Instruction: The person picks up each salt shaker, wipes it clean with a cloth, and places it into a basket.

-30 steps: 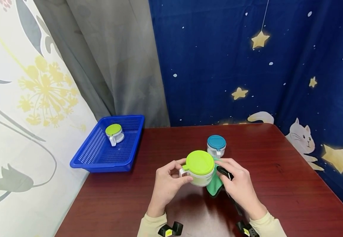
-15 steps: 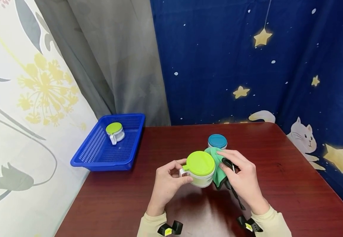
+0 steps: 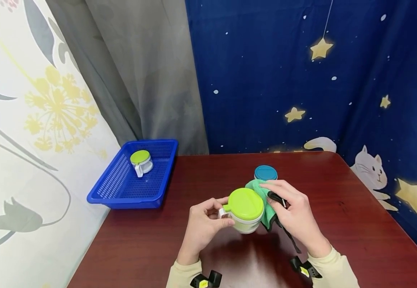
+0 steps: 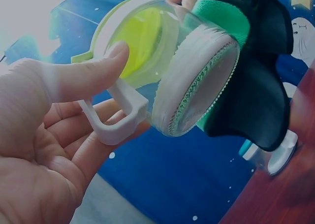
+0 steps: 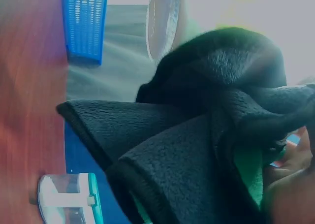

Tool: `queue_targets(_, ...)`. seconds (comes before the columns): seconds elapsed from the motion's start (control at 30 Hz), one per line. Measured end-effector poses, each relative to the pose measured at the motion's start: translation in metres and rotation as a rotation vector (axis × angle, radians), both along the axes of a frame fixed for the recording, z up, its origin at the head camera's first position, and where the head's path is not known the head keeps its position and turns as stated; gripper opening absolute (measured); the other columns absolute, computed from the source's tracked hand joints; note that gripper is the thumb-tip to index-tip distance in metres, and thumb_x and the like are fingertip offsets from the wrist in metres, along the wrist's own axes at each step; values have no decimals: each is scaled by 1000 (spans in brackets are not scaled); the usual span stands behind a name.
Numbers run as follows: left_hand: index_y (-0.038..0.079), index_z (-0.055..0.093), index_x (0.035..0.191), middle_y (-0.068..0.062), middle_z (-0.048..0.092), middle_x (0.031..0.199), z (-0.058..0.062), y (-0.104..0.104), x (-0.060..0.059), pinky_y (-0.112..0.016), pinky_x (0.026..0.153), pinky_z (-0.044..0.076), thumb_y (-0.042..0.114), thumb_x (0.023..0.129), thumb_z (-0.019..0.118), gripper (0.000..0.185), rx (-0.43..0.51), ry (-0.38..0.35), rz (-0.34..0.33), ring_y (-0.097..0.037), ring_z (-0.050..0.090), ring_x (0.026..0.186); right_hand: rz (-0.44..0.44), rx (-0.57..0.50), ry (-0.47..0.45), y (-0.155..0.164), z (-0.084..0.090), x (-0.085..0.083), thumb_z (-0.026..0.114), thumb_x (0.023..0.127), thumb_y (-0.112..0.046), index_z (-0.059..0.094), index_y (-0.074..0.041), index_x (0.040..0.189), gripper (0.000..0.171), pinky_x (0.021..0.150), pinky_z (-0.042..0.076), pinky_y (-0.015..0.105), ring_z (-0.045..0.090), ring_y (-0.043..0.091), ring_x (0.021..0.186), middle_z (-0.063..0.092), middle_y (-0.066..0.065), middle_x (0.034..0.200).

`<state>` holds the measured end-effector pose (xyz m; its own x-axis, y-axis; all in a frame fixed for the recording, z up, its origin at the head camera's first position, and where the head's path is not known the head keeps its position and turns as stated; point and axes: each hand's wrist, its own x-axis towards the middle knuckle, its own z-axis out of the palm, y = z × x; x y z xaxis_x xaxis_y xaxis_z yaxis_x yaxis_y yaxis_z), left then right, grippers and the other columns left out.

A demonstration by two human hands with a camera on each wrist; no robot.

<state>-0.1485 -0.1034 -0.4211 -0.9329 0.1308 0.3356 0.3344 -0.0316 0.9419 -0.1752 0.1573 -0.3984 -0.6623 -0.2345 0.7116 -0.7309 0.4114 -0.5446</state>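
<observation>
Hands work close to the body, above the near part of the dark red surface. The left hand has its grip closed on the white handle of a green-lidded jar, thumb over the handle, holding the jar lifted and tilted. The right hand has its grip closed on a green-and-black cloth, pressing it against the jar's right side. Just behind them a teal-lidded jar stands on the surface. Farther left, a blue basket holds another green-lidded jar.
</observation>
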Motion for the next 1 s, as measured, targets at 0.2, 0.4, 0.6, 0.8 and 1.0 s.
queue_targets(0.2, 3, 61, 82, -7, 71, 120, -2, 0, -1, -41, 73, 60, 2, 69, 91, 32, 37, 24, -13, -29, 74, 87, 10, 93, -95, 4, -20, -8, 72, 86, 6, 69, -28, 126, 52, 95, 47, 18, 60, 12, 117, 63, -12, 126)
queue_targets(0.4, 3, 61, 82, -8, 71, 122, -2, 1, -2, -41, 73, 60, 4, 70, 91, 32, 49, 44, -17, -30, 74, 87, -5, 120, -105, 3, -38, -8, 72, 82, 10, 71, -21, 122, 50, 95, 45, 15, 61, 12, 114, 64, -11, 122)
queue_targets(0.6, 2, 59, 81, -9, 70, 122, -2, 2, -5, -40, 73, 60, 3, 71, 90, 32, 57, 71, -21, -31, 73, 93, -8, 93, -103, 1, -41, -8, 72, 81, 12, 71, -19, 121, 51, 97, 43, 15, 62, 12, 114, 65, -9, 121)
queue_targets(0.8, 1, 64, 82, -8, 71, 121, -4, 3, -6, -45, 78, 59, 5, 72, 90, 28, 54, 74, -5, -30, 73, 97, 3, 35, -171, 2, -41, -6, 73, 83, 12, 70, -24, 122, 53, 94, 47, 17, 61, 9, 116, 65, -11, 122)
queue_targets(1.0, 5, 65, 81, -8, 72, 117, -3, 2, -6, -43, 78, 59, 6, 72, 90, 27, 23, 82, 2, -27, 72, 102, 13, 0, -204, 3, -45, -5, 75, 83, 10, 71, -21, 122, 49, 93, 47, 16, 61, 11, 115, 66, -8, 122)
